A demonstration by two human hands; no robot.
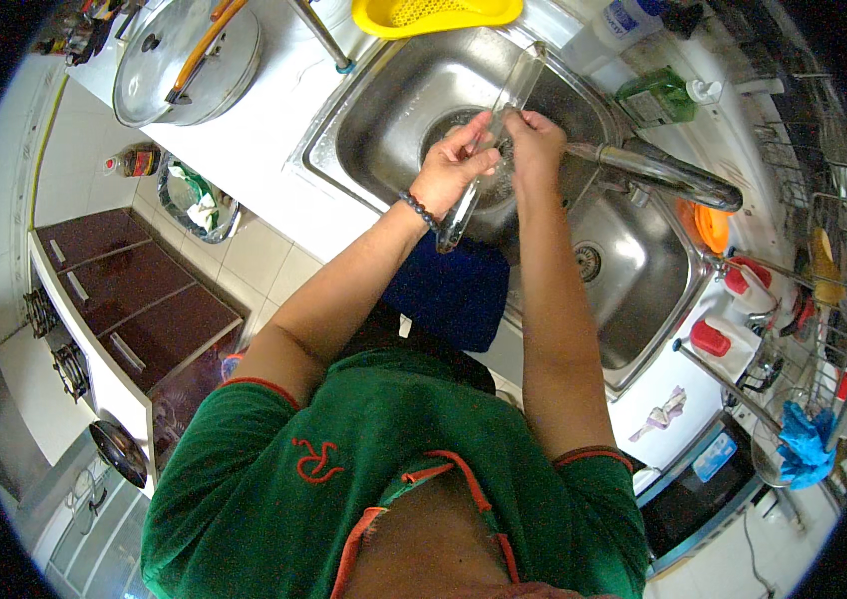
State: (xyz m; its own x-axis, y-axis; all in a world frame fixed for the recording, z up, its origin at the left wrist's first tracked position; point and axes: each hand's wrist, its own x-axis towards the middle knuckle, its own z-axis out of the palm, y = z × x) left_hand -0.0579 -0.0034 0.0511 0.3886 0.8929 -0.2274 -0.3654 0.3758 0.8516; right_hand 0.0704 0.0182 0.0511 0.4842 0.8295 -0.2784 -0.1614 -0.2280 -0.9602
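A clear, glass-like piece (520, 80), long and thin as seen edge-on, slants over the left basin of a steel sink (373, 120). Whether it is a lid or a dish, I cannot tell. My left hand (458, 168), with a dark bead bracelet (417, 210) at the wrist, grips its left side, thumb and fingers around it. On the other side, my right hand (535, 145) has its fingers curled against the piece near its middle. The steel faucet (668, 175) reaches from the right toward my right hand.
A yellow strainer basket (433, 14) sits behind the sink. On the left counter stands a lidded pan (184, 60). Green (658, 98) and clear bottles (608, 30) line the back right. A wire rack (833, 290) and blue gloves (805, 444) are at right; a trash bin (224, 225) stands on the floor.
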